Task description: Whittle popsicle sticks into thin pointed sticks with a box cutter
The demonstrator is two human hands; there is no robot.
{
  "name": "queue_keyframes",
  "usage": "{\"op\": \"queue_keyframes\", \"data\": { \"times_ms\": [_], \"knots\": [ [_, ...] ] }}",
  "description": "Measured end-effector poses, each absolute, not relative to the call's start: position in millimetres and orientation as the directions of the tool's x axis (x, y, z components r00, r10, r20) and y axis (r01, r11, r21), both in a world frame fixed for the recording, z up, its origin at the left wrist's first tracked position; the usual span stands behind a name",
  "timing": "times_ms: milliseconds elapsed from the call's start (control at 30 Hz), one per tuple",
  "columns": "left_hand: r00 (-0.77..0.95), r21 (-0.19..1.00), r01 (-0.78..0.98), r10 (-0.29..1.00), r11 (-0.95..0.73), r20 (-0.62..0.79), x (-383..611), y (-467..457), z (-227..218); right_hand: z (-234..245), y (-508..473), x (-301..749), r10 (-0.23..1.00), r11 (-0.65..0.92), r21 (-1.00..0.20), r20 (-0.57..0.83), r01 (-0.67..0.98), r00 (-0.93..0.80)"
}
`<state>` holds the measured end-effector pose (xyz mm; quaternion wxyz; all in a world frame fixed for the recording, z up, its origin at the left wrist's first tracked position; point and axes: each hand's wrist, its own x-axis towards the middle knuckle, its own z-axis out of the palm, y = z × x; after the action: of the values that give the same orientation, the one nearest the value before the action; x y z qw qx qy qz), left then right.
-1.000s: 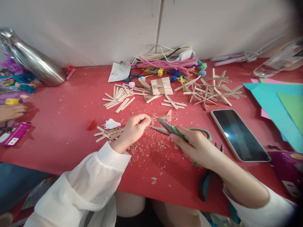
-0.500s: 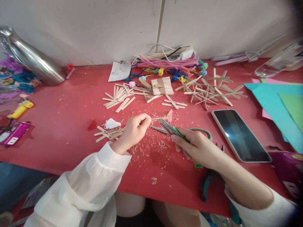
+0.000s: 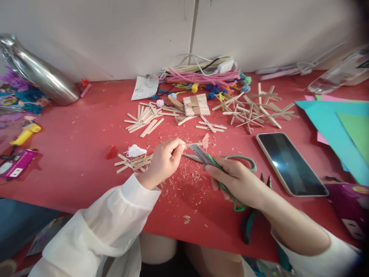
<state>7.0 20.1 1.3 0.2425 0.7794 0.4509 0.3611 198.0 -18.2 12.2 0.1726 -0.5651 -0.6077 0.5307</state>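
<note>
The left hand (image 3: 165, 161) is closed, its thumb and forefinger pinching one end of a thin stick (image 3: 195, 144), which projects from the fingertips toward the right-hand side. The right hand (image 3: 238, 179) is wrapped around the green grip of a cutter (image 3: 203, 154), its blade out and angled toward the stick, ahead of the left fingertips; contact between blade and wood cannot be confirmed. A pink scrap (image 3: 205, 141) shows at the stick's far end. Scissors (image 3: 192, 157) lie below the cutter, one handle loop visible just beyond the right hand. Shavings (image 3: 187, 190) litter the table (image 3: 86, 154) between and below both hands. Loose sticks (image 3: 129, 164) and a white scrap (image 3: 136, 151) lie just left of the left hand. Pliers (image 3: 246, 231) are partly hidden beneath the right forearm; a phone (image 3: 291, 164) lies to the right of the right hand.
</note>
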Motion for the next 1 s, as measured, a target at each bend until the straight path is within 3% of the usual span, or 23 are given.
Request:
{"op": "queue_keyframes", "data": {
  "times_ms": [167,367,533,800,1000],
  "knots": [
    [0.275,0.779,0.495,0.92,-0.385,0.28,8,20,1,11,-15,198,0.851,-0.216,-0.87,-0.391,0.444,-0.352],
    [0.257,0.87,0.416,0.952,-0.266,0.168,6,22,1,7,-17,202,0.932,-0.051,-0.843,-0.233,0.536,-0.278],
    [0.265,0.902,0.371,0.956,-0.22,0.124,5,22,1,2,-15,204,0.937,0.028,-0.805,-0.186,0.593,-0.296],
    [0.288,0.817,0.468,0.932,-0.336,0.219,5,20,3,10,-17,198,0.952,0.043,-0.751,-0.17,0.659,-0.256],
    [0.29,0.717,0.543,0.899,-0.437,0.328,9,18,-3,10,-23,192,0.948,-0.065,-0.801,-0.235,0.596,-0.213]
  ]
}}
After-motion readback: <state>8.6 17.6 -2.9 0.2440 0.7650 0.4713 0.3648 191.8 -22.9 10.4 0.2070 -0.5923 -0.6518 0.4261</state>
